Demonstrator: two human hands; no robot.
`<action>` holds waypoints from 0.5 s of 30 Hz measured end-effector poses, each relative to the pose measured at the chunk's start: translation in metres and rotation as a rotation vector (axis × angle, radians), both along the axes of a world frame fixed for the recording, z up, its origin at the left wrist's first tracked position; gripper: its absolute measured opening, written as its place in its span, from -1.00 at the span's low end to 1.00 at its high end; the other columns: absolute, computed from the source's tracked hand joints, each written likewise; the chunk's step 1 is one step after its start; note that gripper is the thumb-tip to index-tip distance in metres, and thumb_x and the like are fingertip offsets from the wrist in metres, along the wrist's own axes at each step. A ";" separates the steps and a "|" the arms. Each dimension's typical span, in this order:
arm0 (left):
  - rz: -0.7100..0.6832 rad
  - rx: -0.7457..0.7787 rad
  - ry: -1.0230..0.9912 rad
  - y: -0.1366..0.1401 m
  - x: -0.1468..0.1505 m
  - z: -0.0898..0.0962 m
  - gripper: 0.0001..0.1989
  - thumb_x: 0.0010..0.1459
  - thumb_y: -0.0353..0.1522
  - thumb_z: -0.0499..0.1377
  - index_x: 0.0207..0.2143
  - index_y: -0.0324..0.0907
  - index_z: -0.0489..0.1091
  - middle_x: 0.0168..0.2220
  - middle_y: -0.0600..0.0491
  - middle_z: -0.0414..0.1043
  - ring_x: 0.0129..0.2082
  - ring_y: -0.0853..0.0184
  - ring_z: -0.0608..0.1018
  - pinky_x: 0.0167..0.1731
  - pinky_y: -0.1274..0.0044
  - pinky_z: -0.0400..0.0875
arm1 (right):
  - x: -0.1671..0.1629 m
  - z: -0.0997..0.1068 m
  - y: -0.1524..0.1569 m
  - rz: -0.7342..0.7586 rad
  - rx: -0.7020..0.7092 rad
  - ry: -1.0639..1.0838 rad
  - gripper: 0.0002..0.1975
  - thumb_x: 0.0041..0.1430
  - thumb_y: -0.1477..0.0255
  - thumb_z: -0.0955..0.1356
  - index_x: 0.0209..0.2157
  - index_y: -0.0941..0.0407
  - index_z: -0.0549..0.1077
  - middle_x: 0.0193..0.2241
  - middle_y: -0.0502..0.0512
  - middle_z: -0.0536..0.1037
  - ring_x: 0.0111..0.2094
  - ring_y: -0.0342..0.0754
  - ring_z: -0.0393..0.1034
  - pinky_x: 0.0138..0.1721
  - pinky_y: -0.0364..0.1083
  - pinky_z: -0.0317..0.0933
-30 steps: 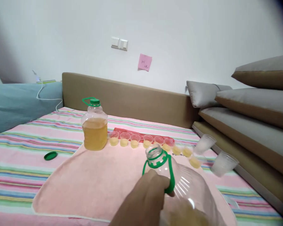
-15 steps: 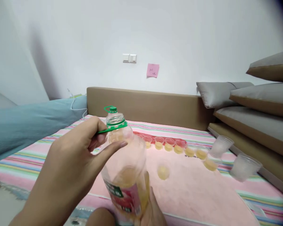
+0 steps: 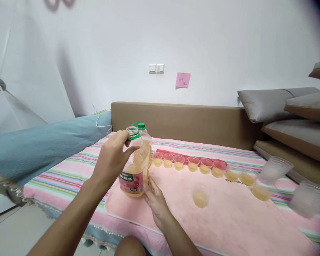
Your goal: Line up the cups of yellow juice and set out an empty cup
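An uncapped, clear juice bottle (image 3: 132, 170) with a pink and green label and yellow juice inside sits near the left end of the pink mat (image 3: 173, 209). My left hand (image 3: 116, 149) is closed on the green handle at its neck. Against the bottle's lower right side is my right hand (image 3: 154, 199), its fingers partly hidden behind the bottle. Just behind stands a second juice bottle (image 3: 149, 142), green-capped and partly covered by the first. A plastic cup (image 3: 200, 197) with some juice stands alone on the mat, to the right of my right hand.
Several juice cups (image 3: 193, 164) stand in a row along a red plastic wrapper (image 3: 173, 154). Stacked clear cups (image 3: 309, 199) lie at the right, by piled grey cushions (image 3: 285, 131). A brown headboard (image 3: 176, 121) runs behind; a blue bolster (image 3: 56, 133) is at the left.
The open bottle has moved away from me and down onto the mat, beside the capped bottle. Both hands have moved with it. My view has turned slightly left.
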State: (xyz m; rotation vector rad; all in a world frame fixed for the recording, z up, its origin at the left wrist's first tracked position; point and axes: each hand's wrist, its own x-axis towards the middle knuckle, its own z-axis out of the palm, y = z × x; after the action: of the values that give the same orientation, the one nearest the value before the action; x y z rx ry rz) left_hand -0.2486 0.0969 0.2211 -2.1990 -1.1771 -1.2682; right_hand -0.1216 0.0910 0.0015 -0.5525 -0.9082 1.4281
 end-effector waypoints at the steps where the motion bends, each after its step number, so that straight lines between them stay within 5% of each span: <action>1: 0.006 -0.017 -0.004 0.004 -0.002 -0.004 -0.58 0.17 -0.45 0.36 -0.41 -0.09 0.09 -0.45 0.22 0.12 -0.47 0.37 0.22 -0.39 0.52 0.10 | -0.002 -0.002 0.004 0.001 0.007 -0.007 -0.20 0.17 -0.04 0.57 0.31 0.00 0.36 0.31 0.11 0.25 0.32 0.17 0.10 0.31 0.08 0.08; 11: 0.039 -0.116 -0.009 0.033 -0.012 -0.029 -0.61 0.20 -0.43 0.28 -0.43 -0.07 0.04 -0.45 0.18 0.14 -0.45 0.32 0.23 -0.38 0.49 0.09 | -0.011 -0.014 0.020 -0.019 0.075 -0.116 -0.18 0.16 0.00 0.50 0.32 0.13 0.35 0.33 0.16 0.20 0.37 0.14 -0.03 0.38 0.08 -0.13; 15: 0.034 -0.140 0.003 0.036 -0.013 -0.034 -0.67 0.23 -0.35 0.25 -0.41 -0.07 0.08 -0.42 0.15 0.19 -0.40 0.28 0.30 -0.35 0.48 0.13 | -0.006 -0.018 0.011 -0.013 0.041 -0.195 -0.26 0.06 0.06 0.47 0.21 0.12 0.42 0.27 0.19 0.30 0.33 0.17 0.08 0.36 0.10 -0.05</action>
State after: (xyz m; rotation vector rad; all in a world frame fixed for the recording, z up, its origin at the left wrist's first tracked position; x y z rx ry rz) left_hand -0.2611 0.1329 0.1875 -2.2675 -1.3331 -1.2021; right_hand -0.1272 0.1019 -0.0169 -0.6739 -1.0846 1.3572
